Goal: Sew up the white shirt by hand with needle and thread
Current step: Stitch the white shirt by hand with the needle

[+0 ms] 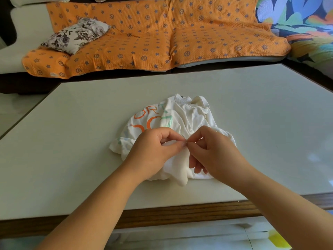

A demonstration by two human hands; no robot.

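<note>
On the pale counter [72,141], a crumpled white shirt [180,114] lies under both hands; left hand [153,148] and right hand [214,150] pinch fingertips together, each grip narrow, on a barely visible needle [185,140].

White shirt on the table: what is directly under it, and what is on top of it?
The white shirt lies crumpled on the pale table. Both hands, left and right, rest on its near part, fingertips pinched together. Whatever lies beneath the shirt is covered.
</note>
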